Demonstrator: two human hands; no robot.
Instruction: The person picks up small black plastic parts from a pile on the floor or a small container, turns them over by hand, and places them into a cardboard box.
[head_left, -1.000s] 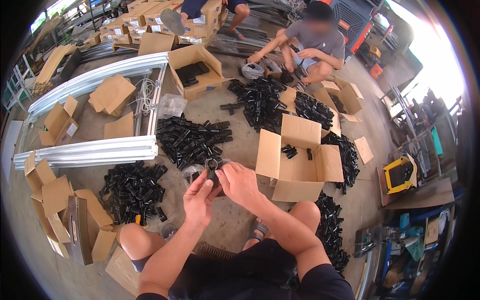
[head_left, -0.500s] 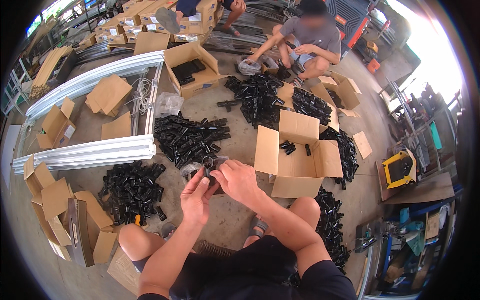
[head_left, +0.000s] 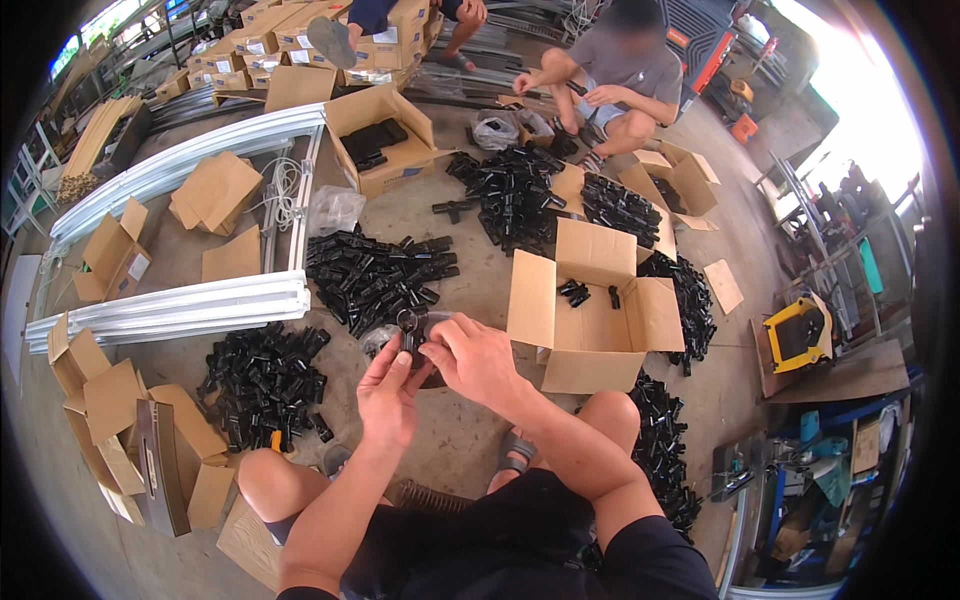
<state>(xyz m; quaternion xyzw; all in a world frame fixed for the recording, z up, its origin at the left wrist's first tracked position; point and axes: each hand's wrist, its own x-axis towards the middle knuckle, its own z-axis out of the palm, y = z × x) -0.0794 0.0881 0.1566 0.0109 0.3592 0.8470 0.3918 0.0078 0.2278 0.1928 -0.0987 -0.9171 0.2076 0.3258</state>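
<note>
My left hand [head_left: 388, 395] is closed on a small black fitting [head_left: 408, 340], pinched upright between thumb and fingers; a metal ring shows at its upper end. Close against it from the right is my right hand [head_left: 472, 358], with bent fingers at the fitting's side; its fingertips are partly hidden. Just beyond my hands lies a heap of black fittings [head_left: 375, 275], and a clear plastic bag [head_left: 376, 340] is partly covered by my left hand. To the right stands an open cardboard box [head_left: 592, 370] with several black pieces [head_left: 575, 292] inside.
Another heap of black fittings [head_left: 265, 385] lies by my left knee, and more [head_left: 512, 195] lie farther off. Silver metal rails [head_left: 180, 310] extend at left beside opened cartons [head_left: 195, 430]. A co-worker [head_left: 625, 85] sits at the far side, handling black pieces.
The fitting and its ring have tilted slightly toward the left in my fingers. The co-worker's hand has lifted away from the plastic bag on the floor.
</note>
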